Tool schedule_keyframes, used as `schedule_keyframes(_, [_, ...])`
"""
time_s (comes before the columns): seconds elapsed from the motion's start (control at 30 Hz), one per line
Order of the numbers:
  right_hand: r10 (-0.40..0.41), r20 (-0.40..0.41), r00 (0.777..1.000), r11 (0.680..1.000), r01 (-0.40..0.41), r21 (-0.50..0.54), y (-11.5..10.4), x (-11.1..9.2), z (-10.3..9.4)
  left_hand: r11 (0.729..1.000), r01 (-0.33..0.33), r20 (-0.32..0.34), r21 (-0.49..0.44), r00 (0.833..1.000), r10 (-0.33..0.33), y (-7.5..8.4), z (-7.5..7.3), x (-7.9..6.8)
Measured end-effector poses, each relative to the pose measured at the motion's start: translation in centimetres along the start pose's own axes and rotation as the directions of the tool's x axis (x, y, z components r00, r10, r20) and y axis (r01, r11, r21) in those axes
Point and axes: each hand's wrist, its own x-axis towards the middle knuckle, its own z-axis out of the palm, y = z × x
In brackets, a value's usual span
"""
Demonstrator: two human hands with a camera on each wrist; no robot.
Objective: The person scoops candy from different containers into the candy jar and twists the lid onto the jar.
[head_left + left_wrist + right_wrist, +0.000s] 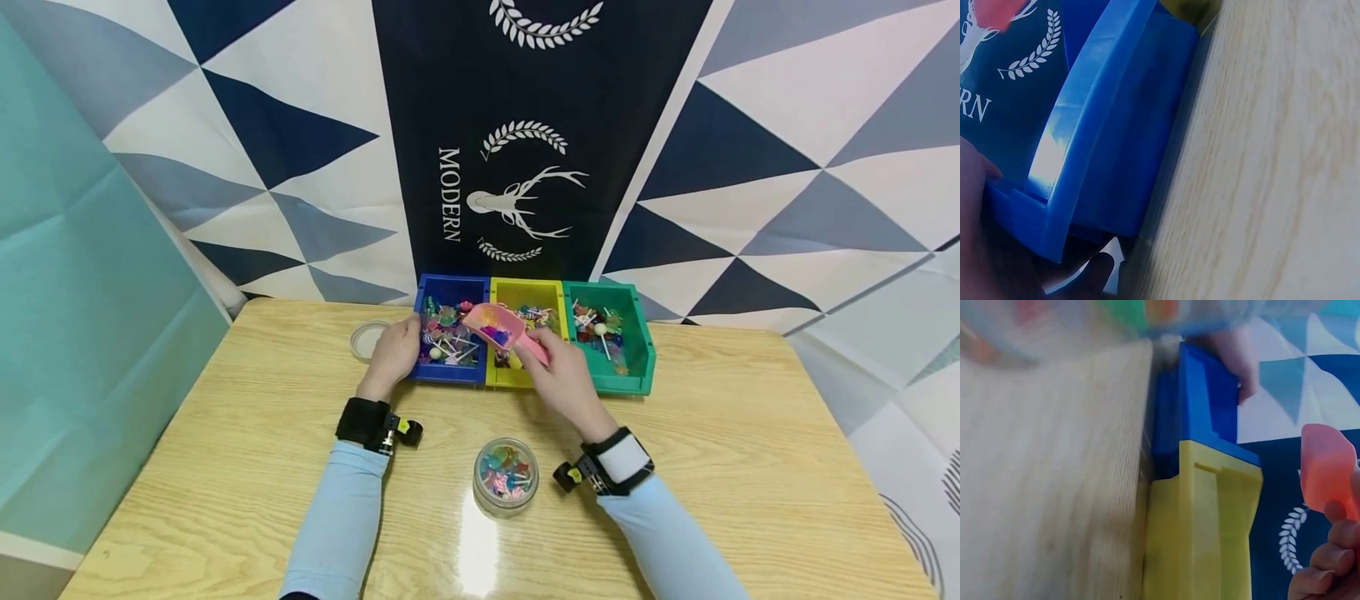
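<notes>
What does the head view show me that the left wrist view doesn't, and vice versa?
Head view only: the right hand, the green bin, the candy, the jar and a round lid-like piece.

Left wrist view only: the front wall recessed beneath the lip of the blue bin, up close.

Both: the left hand gripping the blue bin's side, the yellow bin, the table and the dark banner. The pink scoop is clear from the head; a pink blur in the left wrist view is probably it.
</notes>
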Motion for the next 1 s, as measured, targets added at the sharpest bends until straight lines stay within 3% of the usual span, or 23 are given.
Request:
schedule_keyframes(0.33, [-0.033,-0.034,0.999,0.995,0.036,0.093,0.3,-3.8,-2.7,1.000,0.011,0.008,-0.008,1.000,-0.011,0.0,0.2,0.0])
schedule_keyframes(0.5, [-0.053,-0.058,0.997,0.985,0.062,0.161,0.2,-4.4,-3.8,1.000,0.011,0.008,0.002,1.000,-0.011,-0.2,0.1,0.2])
schedule_keyframes(0.7, [-0.023,-0.062,0.998,0.973,0.037,0.228,-1.1,-4.3,-5.1,1.000,0.018,0.007,0.000,1.000,-0.018,-0.3,-0.3,0.1])
schedule_keyframes(0.83, [-0.011,-0.022,1.000,0.967,0.016,0.253,-0.7,-4.4,-5.4,1.000,0.021,0.013,-0.007,1.000,-0.021,-0.2,-0.2,0.1])
schedule_keyframes(1.0, [-0.026,0.062,0.998,0.978,0.012,0.208,-0.3,-4.4,-6.3,1.000,0.019,0.016,-0.016,1.000,-0.019,0.0,0.0,0.0])
